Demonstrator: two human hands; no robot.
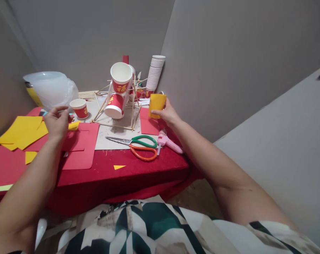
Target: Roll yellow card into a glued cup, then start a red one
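My right hand [167, 113] grips a yellow paper-covered cup [157, 104] near the right edge of the red-clothed table [128, 176]. My left hand [56, 121] hovers over red paper sheets [82, 144] with its fingers curled, pinching something small I cannot make out, close to a small red-and-white cup [79, 108]. Between the hands stands a frame of wooden sticks [133, 106] with red-and-white paper cups [120, 78] fixed to it, resting on a grey board [109, 135].
Scissors with green and orange handles [138, 144] and a pink glue gun [169, 141] lie near the front right. A stack of white cups [155, 72] leans at the wall. Yellow paper pieces [22, 132] and a clear plastic bag [51, 88] sit at the left.
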